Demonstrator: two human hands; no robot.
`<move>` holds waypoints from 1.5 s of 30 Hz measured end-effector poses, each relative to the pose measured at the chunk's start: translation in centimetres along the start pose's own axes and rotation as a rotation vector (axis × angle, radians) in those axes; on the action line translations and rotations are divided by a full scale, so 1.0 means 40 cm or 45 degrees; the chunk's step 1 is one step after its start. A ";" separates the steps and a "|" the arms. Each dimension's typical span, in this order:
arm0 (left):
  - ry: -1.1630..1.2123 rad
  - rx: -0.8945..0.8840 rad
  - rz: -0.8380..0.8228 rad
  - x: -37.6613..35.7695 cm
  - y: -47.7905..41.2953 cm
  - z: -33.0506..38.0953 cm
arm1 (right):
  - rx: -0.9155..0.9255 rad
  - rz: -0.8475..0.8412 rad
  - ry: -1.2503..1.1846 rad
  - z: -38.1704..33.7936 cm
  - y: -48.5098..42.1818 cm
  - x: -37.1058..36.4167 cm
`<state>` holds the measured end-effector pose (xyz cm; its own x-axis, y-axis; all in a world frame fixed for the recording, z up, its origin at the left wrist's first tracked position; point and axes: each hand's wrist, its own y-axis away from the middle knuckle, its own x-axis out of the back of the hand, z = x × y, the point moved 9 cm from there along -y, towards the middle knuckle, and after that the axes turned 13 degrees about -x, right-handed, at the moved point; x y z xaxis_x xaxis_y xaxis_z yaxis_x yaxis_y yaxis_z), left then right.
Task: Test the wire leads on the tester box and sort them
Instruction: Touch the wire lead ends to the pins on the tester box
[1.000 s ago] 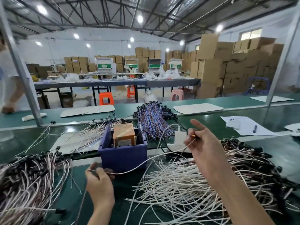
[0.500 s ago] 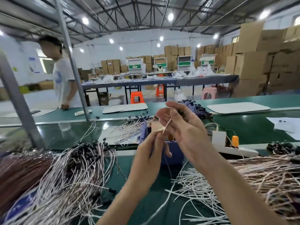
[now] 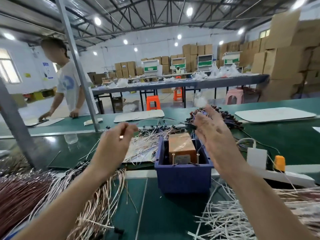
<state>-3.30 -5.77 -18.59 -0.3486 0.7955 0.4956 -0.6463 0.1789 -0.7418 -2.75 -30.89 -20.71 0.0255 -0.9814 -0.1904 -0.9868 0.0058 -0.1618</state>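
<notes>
Apart now, left hand and right hand hover above tester box

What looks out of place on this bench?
Nothing damaged or spilled. The tester box sits straight in its blue bin; only a few stray wire leads lie loose on the green mat beside the bin's front left corner.

- A single wide-angle camera, worn on the head, is looking forward and downward across the long green-topped workbench.
- It is sitting close over the dark blue plastic bin, lying near frame centre.
- The left hand and right hand are entering from the bottom edge.
- The upper half is taking in the grey steel-trussed roof.
</notes>
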 end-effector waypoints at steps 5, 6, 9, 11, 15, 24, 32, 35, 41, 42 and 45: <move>-0.254 0.089 0.214 -0.050 -0.253 -0.164 | 0.056 0.228 0.115 0.042 -0.049 0.047; -0.324 0.133 0.146 -0.082 -0.292 -0.200 | 0.071 0.250 0.128 0.052 -0.050 0.054; -0.494 0.379 -0.199 -0.182 -0.321 -0.343 | 0.109 0.279 0.175 0.079 -0.048 0.073; -0.523 0.450 -0.302 -0.196 -0.280 -0.399 | 0.134 0.264 0.213 0.092 -0.036 0.080; -0.633 0.413 -0.408 -0.128 -0.169 -0.421 | 0.237 0.283 0.274 0.100 0.028 0.080; -0.777 0.716 -0.895 0.037 0.174 -0.468 | 0.198 0.204 0.528 0.279 0.212 -0.050; -0.716 0.638 -1.178 0.034 0.249 -0.438 | 0.065 0.228 0.509 0.324 0.245 -0.029; -0.697 0.616 -1.238 0.002 0.269 -0.414 | 0.045 0.224 0.487 0.311 0.248 -0.030; -0.441 0.204 -0.548 0.003 0.102 -0.138 | 0.031 0.242 0.197 0.251 0.241 -0.027; -0.348 0.064 -0.413 -0.001 0.074 -0.054 | 0.022 0.230 0.095 0.234 0.231 -0.029; -0.062 -0.237 -0.340 -0.090 0.075 0.168 | -0.109 0.109 -0.381 0.203 0.194 -0.048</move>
<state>-8.55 -11.99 -19.56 -0.2182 0.6785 0.7015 -0.5858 0.4838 -0.6502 -9.17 -27.41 -29.47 -0.0246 -0.8781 -0.4778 -0.9970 0.0569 -0.0533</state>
